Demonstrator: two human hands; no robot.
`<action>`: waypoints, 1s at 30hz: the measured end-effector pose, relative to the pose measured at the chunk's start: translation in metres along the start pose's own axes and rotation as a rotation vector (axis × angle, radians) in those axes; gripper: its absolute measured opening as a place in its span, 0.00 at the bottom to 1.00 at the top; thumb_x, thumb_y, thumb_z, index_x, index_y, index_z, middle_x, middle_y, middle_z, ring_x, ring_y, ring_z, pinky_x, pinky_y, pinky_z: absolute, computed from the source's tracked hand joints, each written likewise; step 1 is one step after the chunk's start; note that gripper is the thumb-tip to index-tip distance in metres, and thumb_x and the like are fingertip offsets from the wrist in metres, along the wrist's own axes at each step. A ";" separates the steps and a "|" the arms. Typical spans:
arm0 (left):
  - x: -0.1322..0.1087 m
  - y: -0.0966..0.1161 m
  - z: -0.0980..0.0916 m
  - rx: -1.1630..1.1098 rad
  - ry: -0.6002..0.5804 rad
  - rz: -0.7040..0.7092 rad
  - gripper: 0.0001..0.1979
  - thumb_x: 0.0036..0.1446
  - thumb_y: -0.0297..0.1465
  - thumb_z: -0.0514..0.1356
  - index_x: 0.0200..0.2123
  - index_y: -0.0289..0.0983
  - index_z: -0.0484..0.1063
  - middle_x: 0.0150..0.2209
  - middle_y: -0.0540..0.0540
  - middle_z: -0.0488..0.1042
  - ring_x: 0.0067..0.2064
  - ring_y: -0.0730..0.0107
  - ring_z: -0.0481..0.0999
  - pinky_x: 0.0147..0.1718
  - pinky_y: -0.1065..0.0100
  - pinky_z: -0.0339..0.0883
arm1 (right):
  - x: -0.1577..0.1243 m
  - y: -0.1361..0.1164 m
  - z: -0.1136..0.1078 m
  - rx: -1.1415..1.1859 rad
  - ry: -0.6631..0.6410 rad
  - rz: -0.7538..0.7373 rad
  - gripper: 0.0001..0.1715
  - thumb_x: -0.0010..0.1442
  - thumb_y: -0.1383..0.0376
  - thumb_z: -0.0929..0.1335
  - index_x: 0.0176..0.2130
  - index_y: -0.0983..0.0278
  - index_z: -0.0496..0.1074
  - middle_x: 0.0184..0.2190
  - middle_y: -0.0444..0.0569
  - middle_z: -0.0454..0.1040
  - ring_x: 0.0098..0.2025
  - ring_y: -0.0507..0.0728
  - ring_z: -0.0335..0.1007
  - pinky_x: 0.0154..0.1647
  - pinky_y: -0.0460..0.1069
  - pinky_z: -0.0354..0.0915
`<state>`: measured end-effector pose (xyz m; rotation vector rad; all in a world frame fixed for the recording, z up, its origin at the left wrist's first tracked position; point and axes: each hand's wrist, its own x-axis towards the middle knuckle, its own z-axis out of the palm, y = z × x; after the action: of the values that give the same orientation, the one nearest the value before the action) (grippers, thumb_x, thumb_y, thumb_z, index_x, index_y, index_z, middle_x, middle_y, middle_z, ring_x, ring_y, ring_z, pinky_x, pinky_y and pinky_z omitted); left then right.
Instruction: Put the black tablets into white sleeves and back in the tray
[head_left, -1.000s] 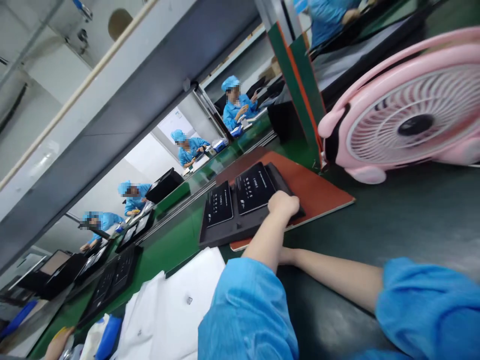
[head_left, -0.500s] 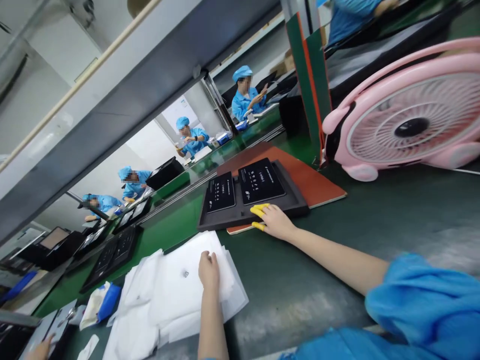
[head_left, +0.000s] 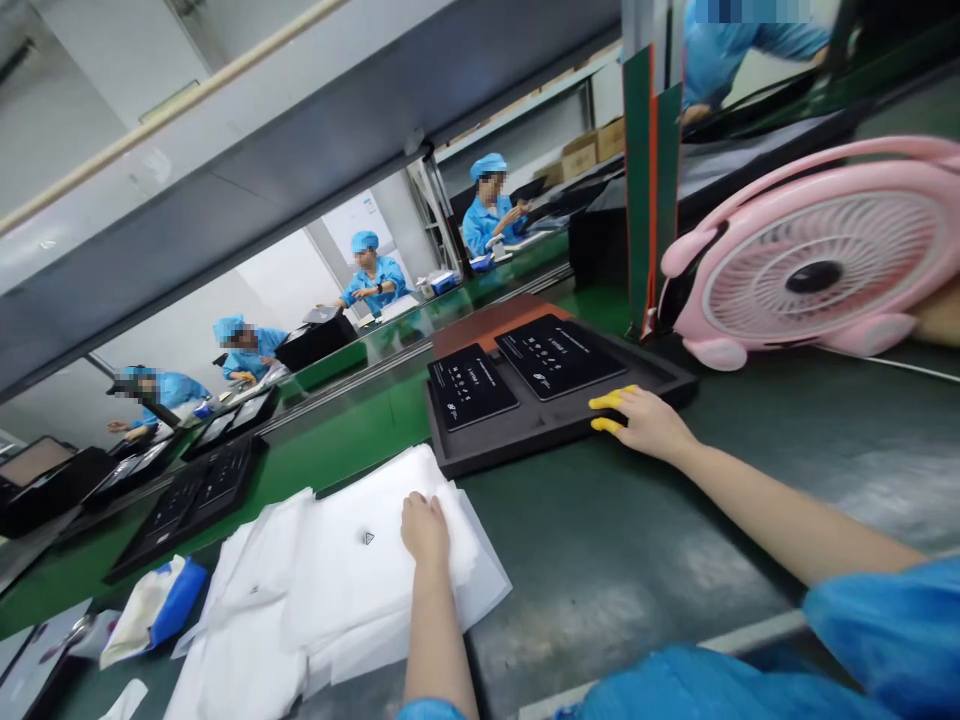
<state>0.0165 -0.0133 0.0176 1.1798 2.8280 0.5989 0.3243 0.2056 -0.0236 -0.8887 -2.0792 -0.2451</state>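
Note:
My right hand [head_left: 646,422], with yellow finger cots on two fingers, grips the near rim of a black tray [head_left: 547,430] on the dark green bench. In the tray lie two black printed panels, one on the left [head_left: 471,385] and one on the right [head_left: 553,355]. My left hand [head_left: 424,528] lies on top of a loose stack of white sheets [head_left: 352,580] to the left of the tray, its fingers resting on the top sheet, with nothing in it.
A pink fan [head_left: 814,270] stands right behind the tray, beside a green upright post [head_left: 649,190]. A red-brown board [head_left: 487,322] lies behind the tray. More black trays [head_left: 191,490] sit along the green belt at left. Several people in blue work across the line.
My left hand came off the tray and settled on the white sheets. My right hand has slid the tray off the red-brown board, toward me and to the right.

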 end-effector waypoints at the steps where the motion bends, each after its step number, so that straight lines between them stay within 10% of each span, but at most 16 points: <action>1: 0.000 0.000 0.000 -0.001 0.002 -0.001 0.08 0.59 0.32 0.49 0.36 0.35 0.64 0.40 0.40 0.70 0.43 0.59 0.71 0.36 0.64 0.60 | -0.003 0.000 0.000 -0.015 0.017 0.002 0.16 0.55 0.59 0.63 0.38 0.65 0.73 0.35 0.52 0.74 0.39 0.59 0.68 0.44 0.54 0.62; 13: 0.010 -0.003 0.001 -0.119 0.040 -0.147 0.10 0.57 0.28 0.50 0.23 0.42 0.58 0.33 0.52 0.74 0.37 0.66 0.72 0.33 0.67 0.60 | -0.005 -0.033 -0.014 -0.038 0.132 0.043 0.14 0.53 0.62 0.64 0.38 0.64 0.73 0.40 0.52 0.73 0.42 0.59 0.66 0.44 0.54 0.60; 22: -0.014 0.010 -0.038 -0.357 0.024 -0.046 0.08 0.56 0.30 0.49 0.24 0.40 0.61 0.24 0.53 0.68 0.30 0.71 0.68 0.31 0.71 0.61 | -0.009 -0.074 -0.016 0.300 0.053 -0.095 0.11 0.56 0.62 0.63 0.37 0.61 0.72 0.38 0.52 0.73 0.41 0.57 0.67 0.42 0.54 0.63; 30: -0.058 0.118 0.019 -0.683 -0.627 0.122 0.11 0.55 0.26 0.48 0.21 0.38 0.56 0.15 0.55 0.56 0.19 0.76 0.58 0.23 0.74 0.56 | 0.005 -0.064 -0.019 0.486 0.067 -0.020 0.10 0.58 0.61 0.62 0.35 0.61 0.71 0.32 0.50 0.73 0.37 0.54 0.68 0.43 0.54 0.63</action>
<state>0.1413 0.0282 0.0347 1.1290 1.8262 0.9022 0.2913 0.1522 0.0008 -0.5553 -1.9613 0.2130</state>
